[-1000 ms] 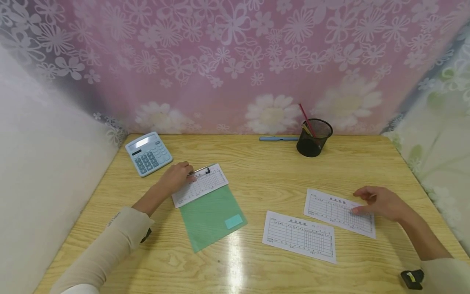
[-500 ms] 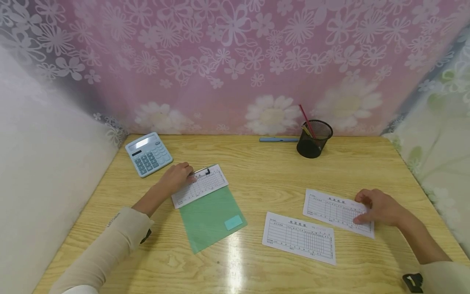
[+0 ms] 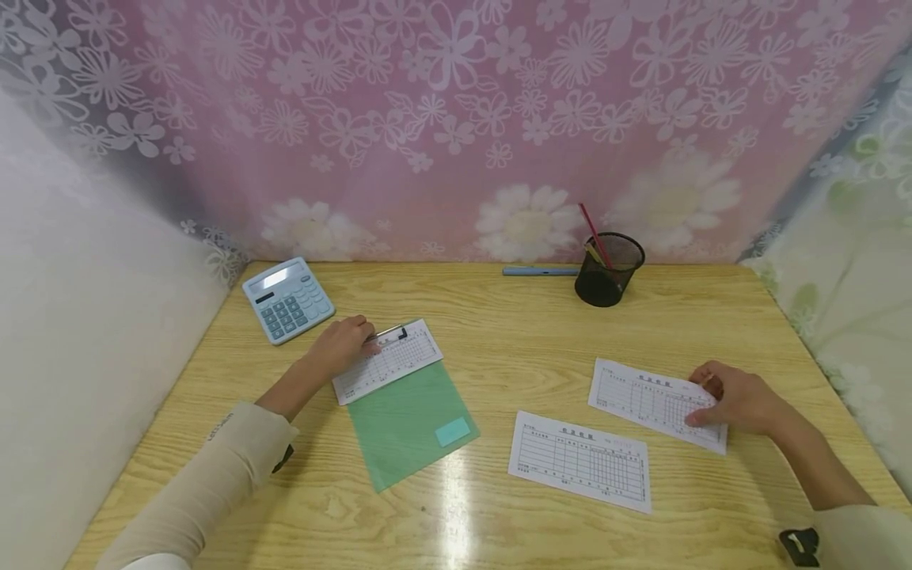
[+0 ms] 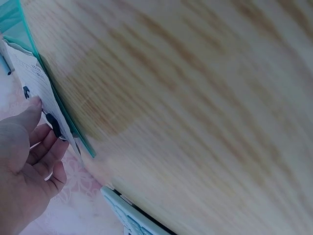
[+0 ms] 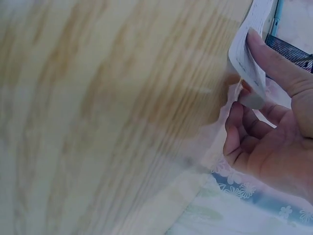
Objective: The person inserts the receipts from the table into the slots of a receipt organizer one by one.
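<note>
My left hand [image 3: 343,348] is at the top of a green translucent clipboard [image 3: 406,439], its thumb and fingers gripping the metal clip [image 4: 53,123]. Printed slips [image 3: 390,364] lie under that clip. On the right, my right hand [image 3: 741,400] pinches the right end of a white printed slip [image 3: 630,396]. The right wrist view shows this paper [image 5: 244,58] bent up between thumb and fingers. Just left of it, a similar printed slip [image 3: 580,467] lies flat on the table.
A blue calculator [image 3: 288,301] sits at the back left. Toward the back right stands a black mesh pen cup [image 3: 606,281] holding a red pencil [image 3: 594,233], with a blue pen [image 3: 539,271] beside it. Flowered cloth [image 3: 399,158] rises behind the wooden table [image 3: 470,340].
My right hand's fingers have drawn in on the right slip, and its far edge has shifted slightly up in the head view. The left hand stays on the clip.
</note>
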A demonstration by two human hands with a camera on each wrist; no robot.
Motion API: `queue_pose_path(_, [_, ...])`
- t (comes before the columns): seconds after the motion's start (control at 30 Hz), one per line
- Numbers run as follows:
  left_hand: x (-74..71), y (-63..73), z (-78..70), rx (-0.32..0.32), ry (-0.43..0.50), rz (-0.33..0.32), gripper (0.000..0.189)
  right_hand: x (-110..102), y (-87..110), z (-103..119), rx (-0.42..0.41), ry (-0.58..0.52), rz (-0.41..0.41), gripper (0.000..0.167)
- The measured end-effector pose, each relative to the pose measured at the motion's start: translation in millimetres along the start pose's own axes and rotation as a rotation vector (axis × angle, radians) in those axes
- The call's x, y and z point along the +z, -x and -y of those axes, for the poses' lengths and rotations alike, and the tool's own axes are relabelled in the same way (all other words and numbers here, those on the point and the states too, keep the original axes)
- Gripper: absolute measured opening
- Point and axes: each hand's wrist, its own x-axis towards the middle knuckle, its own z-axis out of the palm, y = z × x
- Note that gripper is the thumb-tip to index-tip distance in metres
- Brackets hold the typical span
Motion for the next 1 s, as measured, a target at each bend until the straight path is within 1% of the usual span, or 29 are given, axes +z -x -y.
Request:
queue_pose_path(0.1, [0.5, 0.5, 0.7, 0.006, -0.001, -0.002, 0.024, 1, 0.6, -1, 0.022, 0.014, -0.013, 0.065])
queue_pose_path(0.17, [0.7, 0.8, 0.8, 0.0, 0.002, 0.001, 0.024, 0, 1.1, -1, 0.035, 0.023, -0.019, 0.067])
queue_pose_path(0.27, [0.7, 0.8, 0.9, -0.007, 0.001, 0.011, 0.025, -2, 1.0, -1, 0.063, 0.018, -0.02, 0.078])
queue_pose_path(0.37, [0.3, 0.6, 0.6, -0.009, -0.002, 0.016, 0.024, -2, -0.1, -5, 0.085, -0.016, -0.041, 0.089])
queue_pose_path(0.4, [0.1, 0.5, 0.4, -0.004, -0.003, 0.013, 0.024, -2, -0.4, -7, 0.087, -0.03, -0.053, 0.09])
queue_pose_path(0.5, [-0.8, 0.6, -0.3, 0.001, -0.004, 0.008, 0.023, -2, -1.4, -11, 0.08, -0.084, -0.101, 0.087])
queue_pose_path(0.6, [-0.7, 0.5, -0.6, -0.002, -0.002, 0.007, 0.023, -3, -0.6, -11, 0.077, -0.124, -0.126, 0.074])
queue_pose_path(0.7, [-0.3, 0.1, -0.7, -0.012, 0.004, 0.009, 0.023, -4, 0.8, -10, 0.102, -0.184, -0.107, 0.063])
queue_pose_path(0.77, [-0.2, -0.1, -0.7, -0.013, 0.005, 0.01, 0.023, -5, 1.9, -9, 0.123, -0.206, -0.087, 0.06])
queue_pose_path(0.83, [-0.3, -0.1, -0.7, -0.011, 0.008, 0.011, 0.023, -5, 2.8, -7, 0.122, -0.224, -0.07, 0.061])
queue_pose_path(0.93, [-0.9, -0.1, -0.6, -0.01, 0.012, 0.011, 0.023, -4, 2.8, -6, 0.103, -0.204, -0.065, 0.063])
queue_pose_path(1.0, [-1.2, -0.1, -0.8, -0.01, 0.016, 0.013, 0.022, -3, 2.2, -5, 0.087, -0.236, -0.044, 0.061])
